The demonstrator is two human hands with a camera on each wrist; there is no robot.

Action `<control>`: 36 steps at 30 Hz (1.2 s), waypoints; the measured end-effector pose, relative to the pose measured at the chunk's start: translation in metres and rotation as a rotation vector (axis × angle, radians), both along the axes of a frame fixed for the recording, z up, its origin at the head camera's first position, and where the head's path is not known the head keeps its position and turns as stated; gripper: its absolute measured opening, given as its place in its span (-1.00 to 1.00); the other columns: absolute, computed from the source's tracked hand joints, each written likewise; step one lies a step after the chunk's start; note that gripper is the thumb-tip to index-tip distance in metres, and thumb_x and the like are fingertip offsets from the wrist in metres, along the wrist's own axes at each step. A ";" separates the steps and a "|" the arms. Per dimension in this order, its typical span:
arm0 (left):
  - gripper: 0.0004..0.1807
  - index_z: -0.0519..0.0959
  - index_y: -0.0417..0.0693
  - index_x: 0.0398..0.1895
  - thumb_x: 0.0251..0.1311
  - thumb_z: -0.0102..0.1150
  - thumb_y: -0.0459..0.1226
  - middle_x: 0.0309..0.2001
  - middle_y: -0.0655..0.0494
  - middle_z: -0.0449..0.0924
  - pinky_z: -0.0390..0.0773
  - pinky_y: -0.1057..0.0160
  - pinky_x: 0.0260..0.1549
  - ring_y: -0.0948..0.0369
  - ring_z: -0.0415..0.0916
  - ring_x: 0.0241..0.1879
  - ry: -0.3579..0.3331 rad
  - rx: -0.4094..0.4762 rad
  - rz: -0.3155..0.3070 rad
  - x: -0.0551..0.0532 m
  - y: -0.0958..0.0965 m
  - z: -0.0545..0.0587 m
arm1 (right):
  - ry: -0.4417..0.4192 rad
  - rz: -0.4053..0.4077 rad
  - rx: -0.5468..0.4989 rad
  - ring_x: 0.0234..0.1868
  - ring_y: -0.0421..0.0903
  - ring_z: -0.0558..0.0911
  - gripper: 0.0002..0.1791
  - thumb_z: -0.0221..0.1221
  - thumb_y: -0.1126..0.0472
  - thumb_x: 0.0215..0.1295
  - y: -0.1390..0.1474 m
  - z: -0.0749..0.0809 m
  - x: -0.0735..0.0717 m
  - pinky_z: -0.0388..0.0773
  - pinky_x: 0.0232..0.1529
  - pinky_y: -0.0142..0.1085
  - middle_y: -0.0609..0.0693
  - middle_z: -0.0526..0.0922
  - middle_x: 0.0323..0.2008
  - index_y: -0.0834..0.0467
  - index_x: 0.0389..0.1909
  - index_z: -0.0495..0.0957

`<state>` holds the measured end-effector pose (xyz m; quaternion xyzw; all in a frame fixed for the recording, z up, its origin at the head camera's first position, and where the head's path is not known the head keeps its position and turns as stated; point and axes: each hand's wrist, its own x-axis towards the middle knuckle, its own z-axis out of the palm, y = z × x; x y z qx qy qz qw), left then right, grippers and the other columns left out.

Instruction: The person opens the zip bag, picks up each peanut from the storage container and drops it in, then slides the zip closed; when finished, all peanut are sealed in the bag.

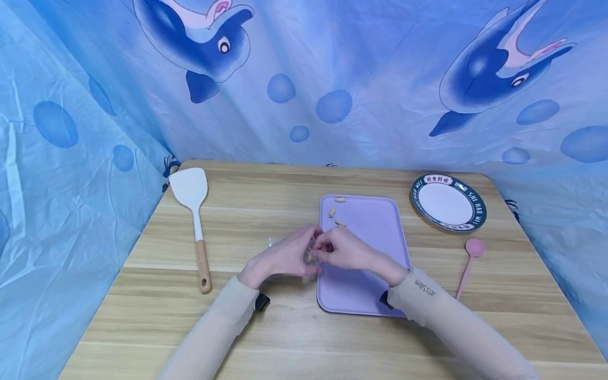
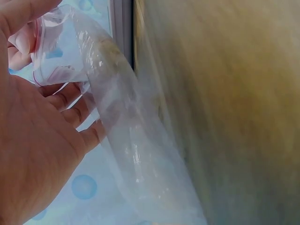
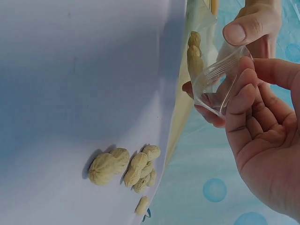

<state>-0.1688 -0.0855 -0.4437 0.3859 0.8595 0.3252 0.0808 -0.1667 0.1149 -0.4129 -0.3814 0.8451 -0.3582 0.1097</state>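
Observation:
A clear zip bag (image 3: pixel 213 86) with a peanut (image 3: pixel 195 56) inside is held between both hands over the left edge of a lilac tray (image 1: pixel 361 290). My left hand (image 1: pixel 287 254) grips the bag near its mouth, thumb on one side and fingers on the other. With thumb and fingertips, my right hand (image 1: pixel 349 250) pinches the rim of the bag's opening. In the left wrist view the clear bag (image 2: pixel 136 140) hangs down past the left fingers. Several unshelled peanuts (image 3: pixel 107 167) lie on the tray, toward its far left corner in the head view.
A white spatula (image 1: pixel 196 211) with a wooden handle lies at the left of the wooden table (image 1: pixel 280 343). To the right of the tray are a green-rimmed white plate (image 1: pixel 446 203) and a pink spoon (image 1: pixel 475 247). A blue dolphin-printed curtain (image 1: pixel 380 137) surrounds the table.

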 end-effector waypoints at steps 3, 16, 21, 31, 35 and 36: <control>-0.21 0.32 -0.06 0.25 -0.02 0.52 -0.09 0.12 0.15 0.46 0.42 0.28 0.16 0.28 0.40 0.12 -0.003 -0.002 0.003 0.000 -0.001 0.000 | 0.007 -0.004 -0.012 -0.56 -0.33 0.47 -0.91 0.28 0.35 0.26 0.001 0.001 0.000 0.44 -0.52 -0.46 -0.23 0.57 -0.58 0.19 -0.42 0.71; -0.16 0.30 -0.09 0.32 -0.01 0.49 -0.07 0.18 0.11 0.45 0.39 0.24 0.23 0.23 0.39 0.18 -0.012 -0.034 0.027 -0.001 -0.004 0.002 | -0.029 -0.045 -0.032 -0.60 -0.30 0.45 -0.92 0.28 0.34 0.26 0.008 0.007 -0.002 0.40 -0.56 -0.45 -0.23 0.58 -0.59 0.16 -0.40 0.72; -0.14 0.28 -0.12 0.34 0.00 0.48 -0.06 0.21 0.02 0.45 0.39 0.23 0.23 0.17 0.40 0.21 -0.016 -0.065 0.045 -0.001 -0.004 0.002 | -0.043 -0.108 -0.020 -0.60 -0.27 0.48 -0.90 0.27 0.29 0.31 0.022 0.015 -0.008 0.43 -0.55 -0.41 -0.19 0.61 -0.58 0.19 -0.36 0.73; -0.12 0.27 -0.16 0.36 0.00 0.46 -0.04 0.22 -0.01 0.45 0.39 0.20 0.24 0.15 0.41 0.20 -0.027 -0.062 0.052 -0.001 -0.004 0.003 | 0.037 -0.212 -0.049 -0.54 -0.18 0.50 -0.96 0.29 0.37 0.25 0.064 0.015 -0.027 0.43 -0.52 -0.40 -0.03 0.65 -0.53 0.25 -0.35 0.71; -0.13 0.28 -0.15 0.35 0.00 0.45 -0.03 0.20 0.00 0.47 0.40 0.19 0.23 0.15 0.43 0.19 -0.015 -0.064 0.056 -0.001 -0.004 0.002 | 0.064 -0.228 -0.051 -0.55 -0.18 0.49 -0.95 0.32 0.41 0.20 0.077 0.007 -0.033 0.42 -0.53 -0.41 -0.09 0.61 -0.56 0.21 -0.41 0.69; -0.13 0.29 -0.15 0.35 0.00 0.45 -0.03 0.20 0.01 0.47 0.41 0.19 0.22 0.15 0.43 0.19 -0.011 -0.066 0.059 -0.001 -0.004 0.002 | 0.065 -0.224 -0.049 -0.55 -0.18 0.49 -0.94 0.32 0.42 0.19 0.080 0.004 -0.034 0.42 -0.53 -0.41 -0.09 0.60 -0.56 0.21 -0.41 0.69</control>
